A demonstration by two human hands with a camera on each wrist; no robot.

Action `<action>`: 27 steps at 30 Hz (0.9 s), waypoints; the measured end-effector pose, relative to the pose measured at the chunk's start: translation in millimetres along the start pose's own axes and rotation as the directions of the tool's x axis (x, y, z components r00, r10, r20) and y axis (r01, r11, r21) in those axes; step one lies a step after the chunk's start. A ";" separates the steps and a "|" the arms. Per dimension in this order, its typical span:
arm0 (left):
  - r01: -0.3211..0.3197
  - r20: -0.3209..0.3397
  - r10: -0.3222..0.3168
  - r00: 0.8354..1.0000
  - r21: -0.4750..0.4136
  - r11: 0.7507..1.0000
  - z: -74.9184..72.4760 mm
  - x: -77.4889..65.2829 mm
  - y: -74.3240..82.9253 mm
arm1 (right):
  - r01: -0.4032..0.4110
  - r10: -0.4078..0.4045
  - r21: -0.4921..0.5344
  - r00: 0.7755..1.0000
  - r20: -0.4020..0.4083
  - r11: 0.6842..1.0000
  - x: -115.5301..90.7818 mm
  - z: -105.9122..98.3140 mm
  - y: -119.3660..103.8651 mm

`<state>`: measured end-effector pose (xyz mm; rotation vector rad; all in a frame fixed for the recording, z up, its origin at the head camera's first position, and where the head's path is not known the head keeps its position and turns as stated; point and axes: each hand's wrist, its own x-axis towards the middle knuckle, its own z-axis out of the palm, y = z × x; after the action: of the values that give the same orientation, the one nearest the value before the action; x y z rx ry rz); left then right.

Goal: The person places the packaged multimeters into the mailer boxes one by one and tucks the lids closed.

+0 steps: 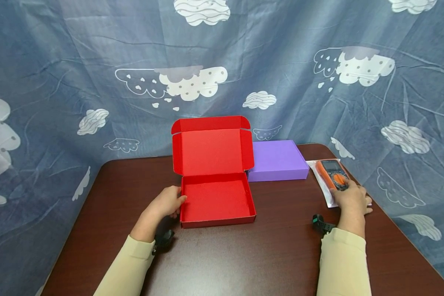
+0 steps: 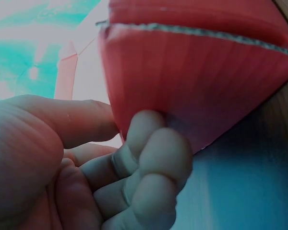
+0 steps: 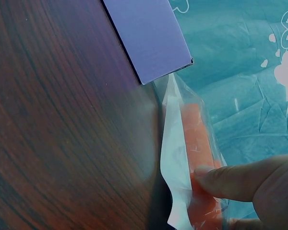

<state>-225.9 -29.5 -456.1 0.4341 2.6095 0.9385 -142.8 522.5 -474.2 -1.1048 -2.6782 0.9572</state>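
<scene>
An open red cardboard box (image 1: 218,199) stands mid-table with its lid raised at the back. My left hand (image 1: 167,200) pinches its left wall, thumb over the rim and fingers curled outside; the left wrist view shows the thumb and fingers at the red wall (image 2: 182,76). At the table's right side lies an orange multimeter (image 1: 333,170) with a dark face and orange dial, in a clear and white plastic bag (image 1: 323,189). My right hand (image 1: 352,198) grips its near end. In the right wrist view the thumb (image 3: 221,182) presses the multimeter's orange side (image 3: 197,134) through the plastic.
A closed purple box (image 1: 279,160) stands right of the red box, near the bag's far corner. Behind the brown table (image 1: 274,255) hangs a blue curtain (image 1: 140,41) with cloud prints. The table's right edge runs close beside the multimeter.
</scene>
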 end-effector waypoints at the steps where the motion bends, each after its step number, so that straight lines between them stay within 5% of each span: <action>1: -0.002 -0.001 0.002 1.000 0.004 1.000 0.0 0.2 0.1 | -0.003 0.003 0.000 1.000 -0.001 1.000 -0.2 -0.2 -0.1; 27: -0.009 0.010 0.009 1.000 0.001 1.000 -3.2 2.1 0.9 | -0.010 0.010 0.006 1.000 0.018 1.000 -0.6 -4.0 -2.1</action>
<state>-228.9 -29.8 -453.7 0.4503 2.6016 0.9352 -142.4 523.0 -469.7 -1.1144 -2.6843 0.9812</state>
